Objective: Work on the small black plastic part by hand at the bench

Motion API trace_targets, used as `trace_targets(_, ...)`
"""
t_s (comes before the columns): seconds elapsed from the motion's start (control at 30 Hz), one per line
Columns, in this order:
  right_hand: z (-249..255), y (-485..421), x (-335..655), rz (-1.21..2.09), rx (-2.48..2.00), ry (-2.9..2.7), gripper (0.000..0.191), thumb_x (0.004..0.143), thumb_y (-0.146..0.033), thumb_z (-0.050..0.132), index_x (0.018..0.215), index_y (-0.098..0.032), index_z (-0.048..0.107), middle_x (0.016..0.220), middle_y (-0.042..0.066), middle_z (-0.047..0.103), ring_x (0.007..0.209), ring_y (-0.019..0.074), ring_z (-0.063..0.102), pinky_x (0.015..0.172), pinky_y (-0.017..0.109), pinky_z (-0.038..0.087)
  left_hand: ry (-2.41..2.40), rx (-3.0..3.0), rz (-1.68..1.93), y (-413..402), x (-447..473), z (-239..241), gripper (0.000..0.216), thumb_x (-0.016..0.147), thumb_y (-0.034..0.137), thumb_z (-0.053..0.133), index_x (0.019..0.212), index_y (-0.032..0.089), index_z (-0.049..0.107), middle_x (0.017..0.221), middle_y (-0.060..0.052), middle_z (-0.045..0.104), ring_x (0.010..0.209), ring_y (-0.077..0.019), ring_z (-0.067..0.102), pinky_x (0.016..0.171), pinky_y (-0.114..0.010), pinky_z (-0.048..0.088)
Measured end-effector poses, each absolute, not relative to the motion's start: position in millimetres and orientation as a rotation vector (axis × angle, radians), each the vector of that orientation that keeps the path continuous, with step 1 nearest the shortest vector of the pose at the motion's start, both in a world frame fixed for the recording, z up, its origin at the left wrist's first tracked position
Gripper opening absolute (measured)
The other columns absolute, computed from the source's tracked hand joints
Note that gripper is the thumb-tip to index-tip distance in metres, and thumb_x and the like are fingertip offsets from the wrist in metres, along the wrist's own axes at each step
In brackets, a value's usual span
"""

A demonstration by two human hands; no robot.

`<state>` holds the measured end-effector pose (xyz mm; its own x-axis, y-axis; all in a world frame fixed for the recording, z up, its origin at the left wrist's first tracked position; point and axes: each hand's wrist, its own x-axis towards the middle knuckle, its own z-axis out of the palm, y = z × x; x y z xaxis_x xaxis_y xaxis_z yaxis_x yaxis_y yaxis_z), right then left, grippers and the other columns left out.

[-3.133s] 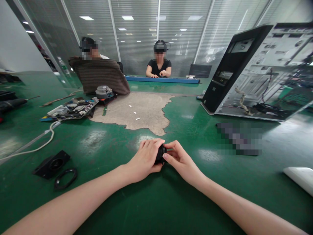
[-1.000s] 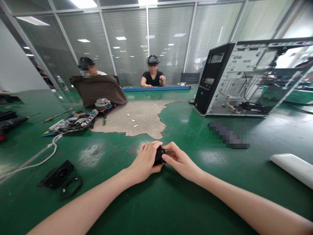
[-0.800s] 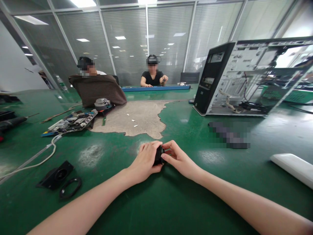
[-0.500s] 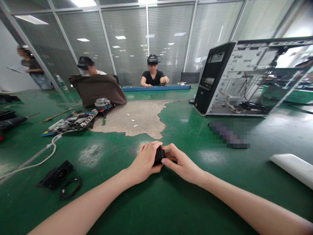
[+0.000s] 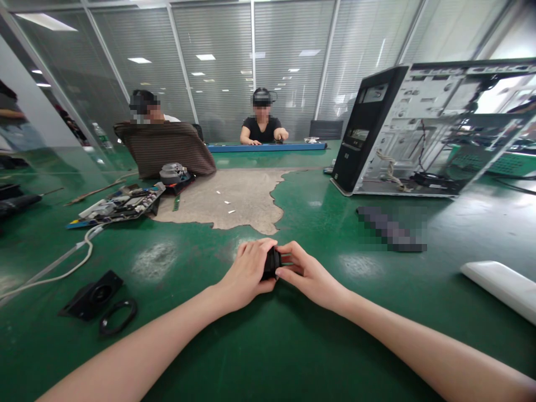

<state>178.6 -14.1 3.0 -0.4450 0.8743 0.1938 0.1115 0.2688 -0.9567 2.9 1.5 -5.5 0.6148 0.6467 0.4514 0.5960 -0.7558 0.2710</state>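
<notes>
A small black part [image 5: 272, 263] sits between my two hands on the green table [image 5: 259, 346], mostly hidden by my fingers. My left hand [image 5: 247, 274] curls over its left side and grips it. My right hand [image 5: 307, 274] pinches its right side with thumb and fingers. What kind of part it is cannot be made out.
A black speaker [image 5: 90, 293] and a loose black ring [image 5: 118, 317] lie at the near left beside a white cable [image 5: 62, 267]. A circuit board [image 5: 117, 204] lies farther back. An open computer case [image 5: 422, 128] stands at the right, a white object [image 5: 500, 287] nearer. Two people sit across the table.
My hands keep the same hold on the black part with only small finger shifts. The view has tilted slightly. A person seen behind the glass at the far left has gone from view.
</notes>
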Motion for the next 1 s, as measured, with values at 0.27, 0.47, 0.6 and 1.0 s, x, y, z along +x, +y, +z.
trace_targets(0.27, -0.1, -8.3, 178.4, 1.261, -0.92, -1.72, 0.018, 0.079, -0.025, 0.054, 0.095, -0.021, 0.046, 0.094, 0.001, 0.056, 0.088, 0.0144, 0.058, 0.079, 0.031, 0.049, 1.049, 2.745, 0.857, 2.4, 3.8, -6.8, 0.063, 0.07, 0.018, 0.059, 0.123, 0.018, 0.023, 0.121, -0.012, 0.043, 0.112, -0.0246, 0.04, 0.092, -0.043, 0.031)
trace_targets(0.47, 2.5, -12.5, 177.7, 1.242, -0.928, -1.761, 0.024, 0.08, -0.022, 0.053, 0.102, -0.022, 0.044, 0.098, 0.003, 0.054, 0.089, 0.0146, 0.058, 0.08, 0.032, 0.049, 1.046, 2.733, 0.863, 2.2, 3.2, -6.8, 0.066, 0.068, 0.016, 0.059, 0.123, 0.019, 0.023, 0.121, -0.012, 0.043, 0.112, -0.0252, 0.041, 0.092, -0.044, 0.032)
trace_targets(0.6, 4.5, -14.6, 179.1, 1.294, -0.898, -1.766, 0.019, 0.08, -0.025, 0.053, 0.097, -0.022, 0.044, 0.093, 0.001, 0.055, 0.086, 0.0137, 0.059, 0.08, 0.03, 0.049, 1.037, 2.731, 0.869, 1.4, 3.3, -6.7, 0.066, 0.067, 0.015, 0.058, 0.123, 0.02, 0.023, 0.121, -0.012, 0.043, 0.112, -0.0255, 0.04, 0.092, -0.044, 0.032)
trace_targets(1.0, 4.4, -12.8, 176.9, 1.24, -0.989, -1.708, 0.024, 0.077, -0.026, 0.057, 0.097, -0.02, 0.045, 0.098, 0.004, 0.055, 0.09, 0.0164, 0.058, 0.078, 0.034, 0.05, 1.038, 2.733, 0.863, 0.0, 3.0, -4.4, 0.065, 0.069, 0.016, 0.058, 0.124, 0.02, 0.022, 0.122, -0.012, 0.042, 0.113, -0.0255, 0.04, 0.092, -0.044, 0.031)
